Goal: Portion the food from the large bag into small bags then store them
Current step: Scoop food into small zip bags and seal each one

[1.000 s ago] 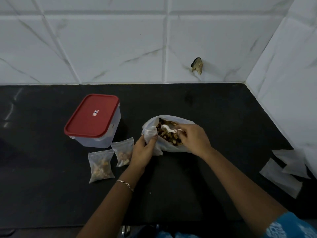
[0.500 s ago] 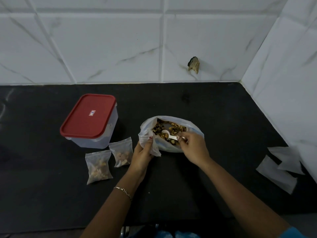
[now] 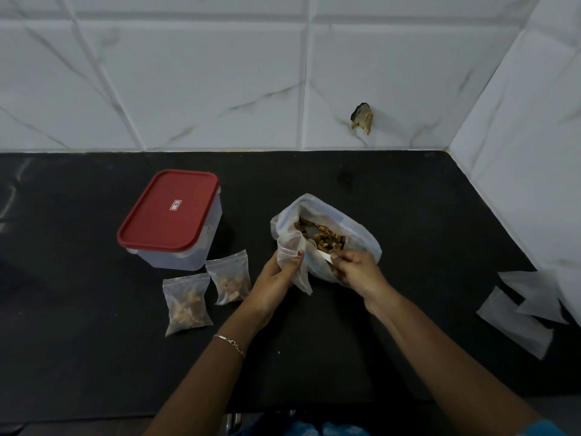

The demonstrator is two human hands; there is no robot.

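Observation:
A large clear plastic bag (image 3: 352,228) of mixed nuts lies open on the black counter. My left hand (image 3: 276,278) grips a small empty clear bag (image 3: 295,265) against the large bag's left edge. My right hand (image 3: 355,269) pinches the handle of a small white spoon (image 3: 320,253), whose bowl dips into the nuts. Two filled small bags lie to the left, one (image 3: 187,303) nearer me and one (image 3: 231,278) beside my left hand.
A clear plastic box with a red lid (image 3: 169,212) stands at the left behind the filled bags. Several empty small bags (image 3: 522,316) lie at the right by the tiled side wall. The tiled back wall bounds the counter (image 3: 94,341).
The spoon has gone deeper into the large bag and my right hand has drawn back toward me. My left hand still holds the small bag at the large bag's mouth.

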